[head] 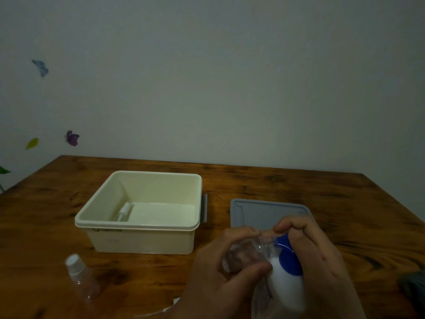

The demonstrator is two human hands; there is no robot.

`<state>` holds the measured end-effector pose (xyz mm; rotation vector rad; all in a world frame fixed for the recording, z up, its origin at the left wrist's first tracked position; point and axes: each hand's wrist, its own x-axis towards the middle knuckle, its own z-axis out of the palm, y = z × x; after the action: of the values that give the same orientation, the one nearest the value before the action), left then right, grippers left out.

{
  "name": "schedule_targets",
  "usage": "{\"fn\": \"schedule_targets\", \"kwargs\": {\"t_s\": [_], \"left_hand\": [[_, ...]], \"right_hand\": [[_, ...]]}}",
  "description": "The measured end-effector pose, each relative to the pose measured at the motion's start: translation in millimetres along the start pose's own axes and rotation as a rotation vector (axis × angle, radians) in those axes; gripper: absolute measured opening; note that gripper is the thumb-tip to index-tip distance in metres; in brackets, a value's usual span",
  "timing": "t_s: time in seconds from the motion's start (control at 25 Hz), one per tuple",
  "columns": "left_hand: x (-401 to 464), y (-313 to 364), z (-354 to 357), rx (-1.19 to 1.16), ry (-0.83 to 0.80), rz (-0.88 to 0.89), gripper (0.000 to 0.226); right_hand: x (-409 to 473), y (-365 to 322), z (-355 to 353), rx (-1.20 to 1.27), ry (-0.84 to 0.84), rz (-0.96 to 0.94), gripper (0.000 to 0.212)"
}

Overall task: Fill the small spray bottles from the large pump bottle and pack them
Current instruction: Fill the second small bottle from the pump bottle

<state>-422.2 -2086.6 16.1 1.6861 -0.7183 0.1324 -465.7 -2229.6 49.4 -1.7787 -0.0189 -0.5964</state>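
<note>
My left hand (227, 272) grips a small clear spray bottle (247, 254), uncapped, tilted with its open neck against the blue pump head (288, 256) of the large white pump bottle (286, 288). My right hand (315, 256) sits on top of the pump head with its fingers curled over it. A second small clear spray bottle (79, 278) with a white cap stands at the front left of the table. Another small bottle (125, 211) lies inside the cream box (142, 238).
The cream box stands open at the middle of the wooden table (345, 203). Its grey lid (264, 210) lies flat to the right, behind my hands. Something white (165, 309) lies at the front edge. A dark object (414, 288) shows at the right border.
</note>
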Motion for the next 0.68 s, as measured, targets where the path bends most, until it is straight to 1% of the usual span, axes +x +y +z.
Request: {"fn": "schedule_targets", "kwargs": {"t_s": [0.2,0.36,0.64,0.68], "left_hand": [[-0.7,1.5,0.7,-0.041,-0.001,-0.023,0.057],[-0.2,2.6,1.3,-0.03,0.015,-0.005,0.053],[-0.1,0.0,3.1,-0.03,0.003,0.003,0.054],[0.0,1.1,3.6,-0.031,0.012,0.001,0.055]], "right_hand": [[-1.1,5.6,1.2,0.012,0.027,0.097,0.022],[-2.5,7.2,1.3,0.024,0.067,0.064,0.044],[-2.2,5.9,1.3,0.023,0.066,0.043,0.03],[-2.1,4.9,1.5,0.023,0.064,0.04,0.031]]}}
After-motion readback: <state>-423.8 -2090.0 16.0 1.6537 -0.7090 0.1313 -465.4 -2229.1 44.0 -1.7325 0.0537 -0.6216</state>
